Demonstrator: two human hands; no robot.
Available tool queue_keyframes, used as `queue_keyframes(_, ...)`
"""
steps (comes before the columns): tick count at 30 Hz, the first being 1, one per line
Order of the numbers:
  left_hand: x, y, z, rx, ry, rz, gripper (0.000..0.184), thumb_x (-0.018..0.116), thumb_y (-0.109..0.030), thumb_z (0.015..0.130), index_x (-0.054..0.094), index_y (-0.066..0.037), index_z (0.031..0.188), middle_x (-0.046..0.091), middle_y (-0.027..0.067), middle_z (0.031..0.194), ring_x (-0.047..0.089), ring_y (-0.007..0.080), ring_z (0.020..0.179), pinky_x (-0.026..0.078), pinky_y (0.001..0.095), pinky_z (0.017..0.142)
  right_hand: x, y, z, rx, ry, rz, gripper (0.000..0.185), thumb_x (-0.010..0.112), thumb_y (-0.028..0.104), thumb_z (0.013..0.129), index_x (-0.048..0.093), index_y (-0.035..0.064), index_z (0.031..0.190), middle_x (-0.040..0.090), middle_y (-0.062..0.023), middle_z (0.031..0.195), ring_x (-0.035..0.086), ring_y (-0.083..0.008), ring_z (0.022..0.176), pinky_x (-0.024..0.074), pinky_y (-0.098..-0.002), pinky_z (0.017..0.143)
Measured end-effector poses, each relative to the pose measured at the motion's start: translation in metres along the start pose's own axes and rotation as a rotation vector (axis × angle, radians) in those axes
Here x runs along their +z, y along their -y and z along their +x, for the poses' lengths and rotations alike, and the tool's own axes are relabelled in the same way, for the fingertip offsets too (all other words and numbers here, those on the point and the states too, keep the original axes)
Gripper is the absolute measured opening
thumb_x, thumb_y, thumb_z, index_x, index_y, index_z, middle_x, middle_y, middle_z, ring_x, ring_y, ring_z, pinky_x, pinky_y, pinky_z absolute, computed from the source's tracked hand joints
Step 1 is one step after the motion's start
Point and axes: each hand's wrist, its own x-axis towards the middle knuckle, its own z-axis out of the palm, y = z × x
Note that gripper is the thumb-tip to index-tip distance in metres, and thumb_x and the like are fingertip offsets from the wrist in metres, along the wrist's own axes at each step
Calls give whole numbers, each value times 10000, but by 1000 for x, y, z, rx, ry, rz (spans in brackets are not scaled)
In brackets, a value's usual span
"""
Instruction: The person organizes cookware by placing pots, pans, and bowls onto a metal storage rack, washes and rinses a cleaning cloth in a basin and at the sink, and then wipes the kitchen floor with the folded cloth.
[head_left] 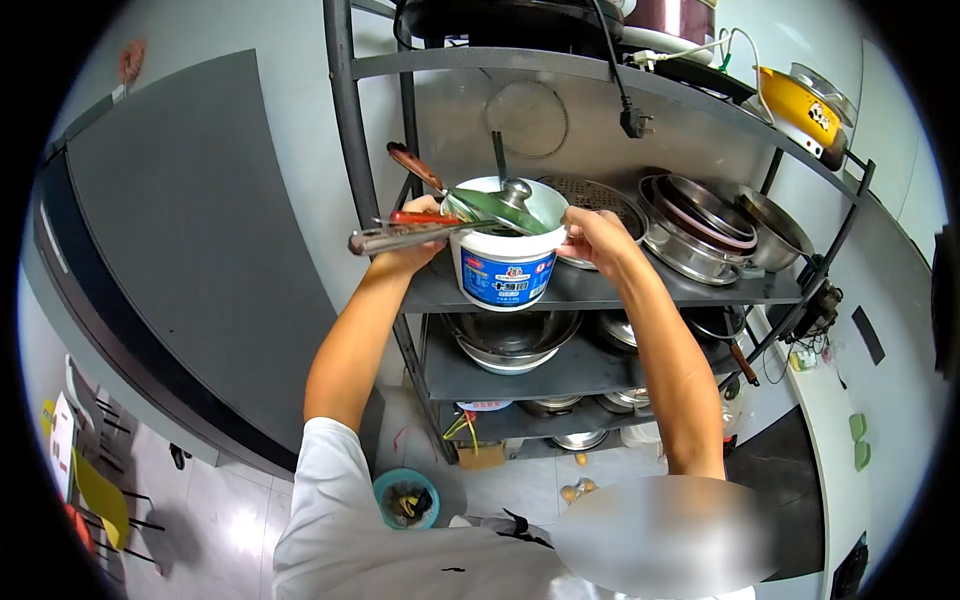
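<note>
A white plastic bucket (pixel 465 262) with a blue label is held at the edge of the rack's upper-middle shelf. Kitchen utensils stick out of it: a wooden-handled tool (pixel 415 166), a green blade-like piece (pixel 500 210), a ladle-like metal piece (pixel 515 190), a red handle (pixel 420 217) and metal handles (pixel 385 239) leaning out to the left. My left hand (pixel 412 250) is closed on the bucket's left side, partly hidden beneath the handles. My right hand (pixel 597 240) pinches the rim on the right.
Behind the bucket lies a perforated steamer tray (pixel 590 205). Stacked metal pots and basins (pixel 695 235) stand to the right. Bowls (pixel 515 340) fill the shelf below. A hanging plug (pixel 633 122) dangles from above. A blue bin (pixel 408 498) stands on the floor; a grey door (pixel 190 250) is left.
</note>
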Motion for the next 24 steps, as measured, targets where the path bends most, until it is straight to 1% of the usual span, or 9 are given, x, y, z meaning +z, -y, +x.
queue_keyframes(5,20,-14,5,-148,-198,-82,220,532,-129,1004,539,-136,784,588,-2,792,532,45,705,478,169,614,3,-5,27,-5,20,75,218,645,112,842,594,-98,869,602,-99,855,685,-188,706,640,-255,678)
queue_keyframes(6,0,-4,8,-134,-85,-187,191,528,-118,1007,570,-128,820,607,8,845,553,60,730,499,182,621,4,-6,30,-8,34,93,214,644,104,850,596,-104,876,601,-98,859,686,-188,712,641,-255,678)
queue_keyframes(8,2,3,9,-154,-222,-316,125,525,-134,1012,597,-107,913,624,30,894,581,93,774,529,209,657,4,-11,36,-22,57,139,234,672,97,867,607,-120,922,602,-97,863,680,-178,753,643,-251,685)
queue_keyframes(9,22,1,9,-200,-536,-249,93,514,-139,1018,587,-86,1042,626,52,949,595,122,818,536,237,692,1,-17,38,-28,54,161,260,688,110,863,610,-124,944,599,-89,867,675,-175,747,642,-253,684)
queue_keyframes(12,41,3,-19,-101,-546,-41,186,523,-77,975,566,-53,1154,604,87,1083,612,190,924,524,346,848,4,-24,31,-20,37,149,367,723,225,888,608,-73,1069,571,-36,855,634,-141,766,635,-271,706)
queue_keyframes(14,51,30,-46,-42,-731,508,475,621,-112,866,489,-23,1313,560,116,1284,593,219,1061,484,365,941,10,-32,24,-38,-8,161,363,716,280,913,606,-18,1089,555,0,795,618,-121,769,626,-280,729)
queue_keyframes(17,120,33,-81,62,-606,654,1051,906,-299,689,272,-25,1481,328,236,1509,430,352,1316,364,491,1094,14,-52,31,-58,45,338,701,648,470,930,461,-68,1338,518,-139,1124,588,-188,956,590,-329,862)
queue_keyframes(19,143,45,-75,146,-643,762,1228,963,-368,590,210,-14,1494,336,270,1467,380,376,1350,315,497,1129,15,-59,24,-23,90,478,873,562,540,955,295,-97,1489,465,-219,1292,550,-266,1141,501,-390,1013)
queue_keyframes(24,135,68,-46,253,-850,932,1193,976,-368,548,252,-3,1422,380,261,1383,412,390,1290,351,480,1098,8,-93,-32,-1,136,605,429,526,354,1024,557,-29,1215,603,-159,1134,635,-276,1062,538,-393,956)
